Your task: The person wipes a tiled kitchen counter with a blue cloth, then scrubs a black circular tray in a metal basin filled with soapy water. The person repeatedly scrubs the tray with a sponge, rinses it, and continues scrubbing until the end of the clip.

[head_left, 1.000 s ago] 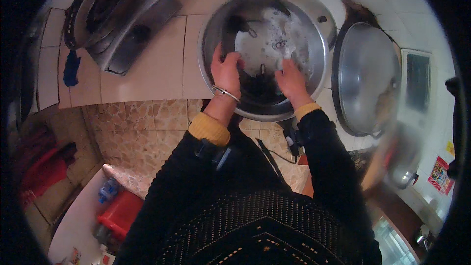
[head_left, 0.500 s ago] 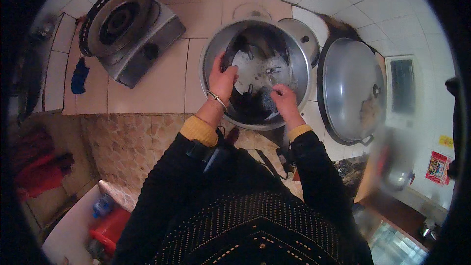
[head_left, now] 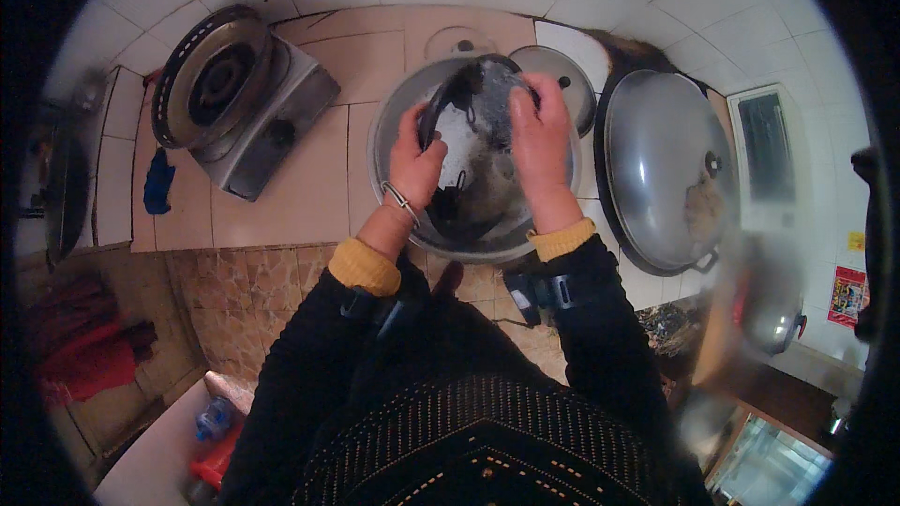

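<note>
A large grey metal basin (head_left: 392, 94) stands on the counter in front of me. Inside it rests a round, blackened pan (head_left: 483, 206) with whitish wet patches and small dark loops on its surface. My left hand (head_left: 412, 161), with a bracelet at the wrist, is closed on the pan's left rim, thumb inside. My right hand (head_left: 546, 145) is over the pan's right side, fingers bent inward. Next to these fingers shows a grey, mesh-like scouring pad (head_left: 500, 129), partly hidden by the hand.
Left on the counter stands a gas stove (head_left: 272, 122), with a dark blue cloth (head_left: 158, 183) at the counter's edge. Behind the basin lies a round lid (head_left: 569, 84). To the right sits a wide wok with a domed metal lid (head_left: 656, 159). Tiled walls rise behind.
My right hand has moved up and across to the pan's far right side, with the scouring pad. The pan looks more tilted, its left rim still in my left hand.
</note>
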`<action>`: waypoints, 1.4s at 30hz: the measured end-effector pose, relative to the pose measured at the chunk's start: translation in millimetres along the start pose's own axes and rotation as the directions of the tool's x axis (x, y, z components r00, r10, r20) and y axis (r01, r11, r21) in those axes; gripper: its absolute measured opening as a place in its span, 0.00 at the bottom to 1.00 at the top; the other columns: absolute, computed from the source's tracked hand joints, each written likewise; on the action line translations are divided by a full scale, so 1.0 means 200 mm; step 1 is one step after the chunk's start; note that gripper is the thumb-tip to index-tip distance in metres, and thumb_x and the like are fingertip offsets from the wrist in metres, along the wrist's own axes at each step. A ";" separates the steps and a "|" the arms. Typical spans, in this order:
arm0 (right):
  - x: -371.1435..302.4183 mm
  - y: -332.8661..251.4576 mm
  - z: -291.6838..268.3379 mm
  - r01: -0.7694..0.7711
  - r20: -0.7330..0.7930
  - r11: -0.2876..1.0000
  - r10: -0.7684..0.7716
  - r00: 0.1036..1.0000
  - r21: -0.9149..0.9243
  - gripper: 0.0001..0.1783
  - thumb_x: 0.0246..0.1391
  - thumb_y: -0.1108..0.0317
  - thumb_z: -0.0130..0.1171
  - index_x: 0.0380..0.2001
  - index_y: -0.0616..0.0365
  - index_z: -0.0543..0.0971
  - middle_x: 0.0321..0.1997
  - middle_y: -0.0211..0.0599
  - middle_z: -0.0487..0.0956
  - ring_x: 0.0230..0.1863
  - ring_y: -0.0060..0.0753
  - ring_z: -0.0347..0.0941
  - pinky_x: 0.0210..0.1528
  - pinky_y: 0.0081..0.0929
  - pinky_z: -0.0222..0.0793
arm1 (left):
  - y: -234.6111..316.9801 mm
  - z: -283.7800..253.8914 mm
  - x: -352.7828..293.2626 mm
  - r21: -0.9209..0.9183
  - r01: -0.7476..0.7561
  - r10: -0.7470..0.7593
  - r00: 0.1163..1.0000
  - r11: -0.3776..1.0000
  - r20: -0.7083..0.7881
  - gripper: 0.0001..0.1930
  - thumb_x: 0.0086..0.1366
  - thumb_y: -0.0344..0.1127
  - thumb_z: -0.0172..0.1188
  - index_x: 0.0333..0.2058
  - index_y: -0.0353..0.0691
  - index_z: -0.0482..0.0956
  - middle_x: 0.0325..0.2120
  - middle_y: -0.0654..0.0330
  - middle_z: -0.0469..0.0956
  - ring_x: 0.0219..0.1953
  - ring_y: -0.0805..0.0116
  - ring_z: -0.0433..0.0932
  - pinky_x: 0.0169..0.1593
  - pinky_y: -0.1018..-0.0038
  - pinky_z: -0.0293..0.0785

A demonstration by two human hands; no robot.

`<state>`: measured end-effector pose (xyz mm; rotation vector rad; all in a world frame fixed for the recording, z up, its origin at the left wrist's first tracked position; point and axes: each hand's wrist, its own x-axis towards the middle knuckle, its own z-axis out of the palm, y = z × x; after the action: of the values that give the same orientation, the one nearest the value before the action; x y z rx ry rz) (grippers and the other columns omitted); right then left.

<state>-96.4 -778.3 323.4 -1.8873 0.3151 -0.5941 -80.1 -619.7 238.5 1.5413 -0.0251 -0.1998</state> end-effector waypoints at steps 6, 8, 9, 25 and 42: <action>0.06 0.01 0.18 0.616 0.221 0.736 -0.575 0.788 -0.280 0.14 0.49 0.65 0.61 0.39 0.57 0.75 0.43 0.43 0.76 0.45 0.50 0.71 0.57 0.49 0.62 | 0.04 0.08 0.02 0.037 -0.105 0.104 0.994 0.994 0.046 0.30 0.57 0.25 0.54 0.61 0.37 0.65 0.46 0.57 0.76 0.43 0.68 0.75 0.49 0.72 0.73; 0.10 0.06 0.22 0.673 0.246 0.684 -0.626 0.740 -0.283 0.15 0.48 0.63 0.62 0.39 0.57 0.75 0.39 0.44 0.78 0.44 0.53 0.73 0.58 0.48 0.63 | 0.06 0.09 0.01 0.020 -0.096 0.095 0.994 0.995 0.062 0.31 0.57 0.24 0.54 0.62 0.36 0.64 0.48 0.58 0.74 0.43 0.70 0.74 0.48 0.73 0.73; 0.13 0.09 0.23 0.636 0.280 0.685 -0.572 0.771 -0.354 0.16 0.48 0.62 0.61 0.39 0.57 0.75 0.38 0.45 0.78 0.43 0.54 0.73 0.57 0.48 0.65 | 0.07 0.09 0.01 0.019 -0.084 0.082 0.993 0.996 0.086 0.31 0.56 0.24 0.53 0.62 0.37 0.64 0.49 0.58 0.74 0.43 0.70 0.74 0.48 0.73 0.72; 0.29 0.19 0.31 0.631 0.424 0.633 -0.471 0.774 -0.449 0.13 0.49 0.60 0.59 0.33 0.56 0.72 0.31 0.49 0.75 0.38 0.54 0.73 0.40 0.52 0.67 | 0.01 0.00 -0.02 0.060 0.051 -0.058 0.992 0.997 0.110 0.31 0.55 0.26 0.52 0.61 0.38 0.65 0.41 0.53 0.77 0.43 0.66 0.76 0.50 0.69 0.72; 0.51 0.52 0.22 0.007 -0.025 0.940 -0.016 1.000 -0.342 0.25 0.54 0.53 0.54 0.49 0.60 0.76 0.48 0.58 0.78 0.52 0.64 0.71 0.53 0.50 0.68 | 0.02 -0.06 -0.04 -0.058 0.014 -0.003 0.983 0.998 0.181 0.36 0.56 0.22 0.50 0.66 0.44 0.61 0.45 0.58 0.73 0.41 0.71 0.72 0.48 0.74 0.72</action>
<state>19.9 -832.2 241.3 -2.2179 0.4488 -0.6023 -85.5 -607.5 243.3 1.4603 -0.1550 -0.3444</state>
